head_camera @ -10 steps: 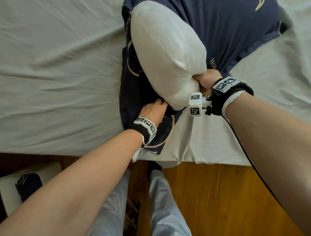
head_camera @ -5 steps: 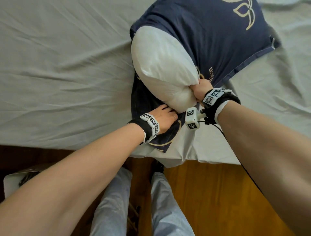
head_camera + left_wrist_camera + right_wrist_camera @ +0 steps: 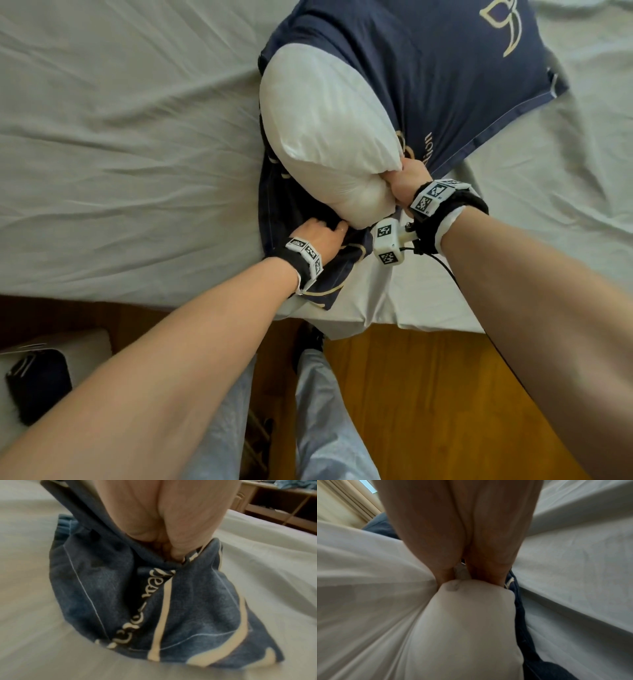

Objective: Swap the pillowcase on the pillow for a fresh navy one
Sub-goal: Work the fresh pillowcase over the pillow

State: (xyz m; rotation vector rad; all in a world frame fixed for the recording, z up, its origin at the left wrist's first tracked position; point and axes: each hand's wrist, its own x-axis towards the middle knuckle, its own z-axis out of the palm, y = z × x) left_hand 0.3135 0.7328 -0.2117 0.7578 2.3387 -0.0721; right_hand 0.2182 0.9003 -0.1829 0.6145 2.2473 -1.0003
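Pale grey bedsheet [image 3: 120,144] covers the bed, creased in long folds, with its near edge hanging over a wooden floor [image 3: 428,394] where the person's legs in light trousers [image 3: 322,411] stand. On the sheet lies the white pillow [image 3: 325,137], its far part tucked inside the navy pillowcase [image 3: 428,68], which carries cream lettering and a cream looping motif. The near end of the pillow bulges bare out of the case's mouth.

The right hand [image 3: 409,180] clutches the near right corner of the pillow, fingers curled tight into the white fabric; the right wrist view shows the cloth bunched and dimpled just below the fingers [image 3: 488,563], with a strip of navy running beside it.

The left hand [image 3: 320,233] sits low at the near left of the pillow, fingers closed on a gathered fold of the navy pillowcase. From the left wrist view the cloth is pulled up into a peak under the fingers [image 3: 176,553], the rest draping down onto the sheet.

At the lower left corner of the head view a dark object [image 3: 37,387] rests on a pale surface beside the bed; what it is cannot be told
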